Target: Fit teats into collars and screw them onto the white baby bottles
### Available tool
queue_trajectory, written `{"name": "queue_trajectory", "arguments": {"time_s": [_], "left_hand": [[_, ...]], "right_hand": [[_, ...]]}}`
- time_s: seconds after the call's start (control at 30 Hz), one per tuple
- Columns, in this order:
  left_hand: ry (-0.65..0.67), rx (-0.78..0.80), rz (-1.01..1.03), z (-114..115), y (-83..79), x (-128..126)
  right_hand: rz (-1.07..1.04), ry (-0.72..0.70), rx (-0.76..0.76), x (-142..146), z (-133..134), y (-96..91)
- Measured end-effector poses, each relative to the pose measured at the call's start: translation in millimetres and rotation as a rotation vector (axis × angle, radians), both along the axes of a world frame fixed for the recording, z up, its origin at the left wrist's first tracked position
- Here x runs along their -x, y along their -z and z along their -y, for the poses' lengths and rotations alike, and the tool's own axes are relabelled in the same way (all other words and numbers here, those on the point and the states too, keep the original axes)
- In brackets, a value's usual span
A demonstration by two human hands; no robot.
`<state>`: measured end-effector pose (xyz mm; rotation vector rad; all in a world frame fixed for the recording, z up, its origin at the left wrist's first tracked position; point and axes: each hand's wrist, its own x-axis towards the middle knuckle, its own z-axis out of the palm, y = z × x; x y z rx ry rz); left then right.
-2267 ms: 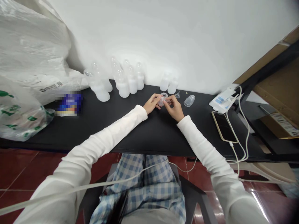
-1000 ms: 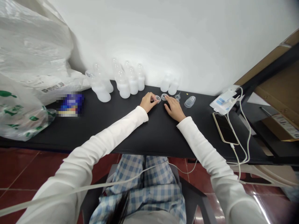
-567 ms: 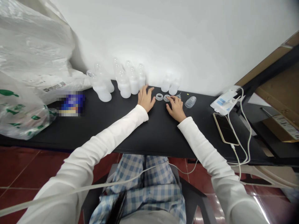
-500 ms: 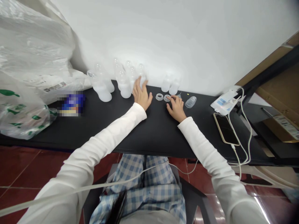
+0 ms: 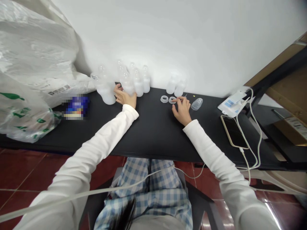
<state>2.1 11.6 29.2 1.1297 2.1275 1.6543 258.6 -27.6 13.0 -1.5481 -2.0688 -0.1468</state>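
Observation:
My left hand [image 5: 126, 98] is wrapped round the lower part of a baby bottle [image 5: 127, 85], thumb on its right and fingers on its left. This bottle stands in a group of several white bottles with clear domed tops, such as the one [image 5: 146, 80] at the group's right. My right hand [image 5: 182, 110] rests on the table with fingers apart and bent. Its fingertips lie beside a clear collar ring [image 5: 172, 100] and partly cover a small clear piece, probably a teat. Another ring [image 5: 164, 99] lies to the left, and a clear cap [image 5: 197, 104] on its side to the right.
Two white bottles without domes [image 5: 180, 88] stand by the wall. Further left are more bottles [image 5: 107, 94], a blurred blue packet [image 5: 77, 107] and large plastic bags [image 5: 31, 121]. A phone [image 5: 233, 131] with white cables and a white box [image 5: 232, 103] lie at right on the black table [image 5: 153, 137].
My left hand has moved left from the group's right-hand bottles and closed round a bottle nearer the middle. My right hand has stayed in nearly the same place.

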Motion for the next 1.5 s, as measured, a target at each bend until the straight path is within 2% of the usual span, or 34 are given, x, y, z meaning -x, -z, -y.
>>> {"name": "queue_trajectory", "arguments": {"time_s": [0.1, 0.17, 0.23, 0.37, 0.47, 0.57, 0.63, 0.73, 0.87, 0.97, 1.1, 1.2, 1.27, 1.33, 1.43, 1.5], "left_hand": [[0.024, -0.056, -0.011, 4, -1.9, -4], [0.113, -0.166, -0.1, 9, -2.9, -7], [0.289, -0.241, -0.254, 14, -2.7, -11], [0.76, -0.254, -0.648, 24, 3.9, -24], [0.973, -0.303, -0.891, 28, 12.5, -33], [0.998, -0.403, -1.027, 28, 19.2, -35], [0.966, -0.459, -1.079, 26, 21.4, -33], [0.946, -0.498, -1.128, 22, 22.3, -29], [0.954, -0.545, -1.161, 16, 21.0, -24], [0.949, -0.573, -1.148, 11, 19.1, -21], [1.026, -0.557, -1.149, 10, 16.9, -19], [1.065, -0.491, -1.117, 15, 15.9, -20], [1.103, -0.421, -1.023, 20, 15.1, -21], [1.166, -0.339, -0.827, 25, 14.1, -22], [1.249, -0.171, -0.371, 30, 12.4, -24], [1.255, -0.027, -0.064, 30, 10.9, -26]], "right_hand": [[-0.062, -0.002, -0.019, 0, 1, -2.1], [-0.136, -0.035, -0.04, 0, 1, -3.0], [-0.247, -0.11, -0.073, 0, 1, -3.1], [-0.585, -0.204, -0.072, 3, 2, -0.6], [-0.661, -0.231, -0.021, 6, 4, 1.5], [-0.563, -0.255, 0.021, 8, 6, 2.3], [-0.524, -0.204, 0.038, 8, 6, 1.7], [-0.491, -0.114, 0.011, 8, 8, -1.2], [-0.431, -0.093, -0.042, 6, 11, -6.9], [-0.408, -0.094, -0.064, 4, 11, -8.1], [-0.363, -0.083, -0.041, 0, 9, -4.0], [-0.3, -0.098, 0.005, -4, 7, 0.1], [-0.232, -0.124, 0.0, -7, 7, 1.2], [-0.136, -0.181, -0.059, -10, 8, 0.2], [0.043, -0.31, -0.217, -13, 10, -4.6], [0.121, -0.36, -0.307, -14, 9, -8.6]]}}
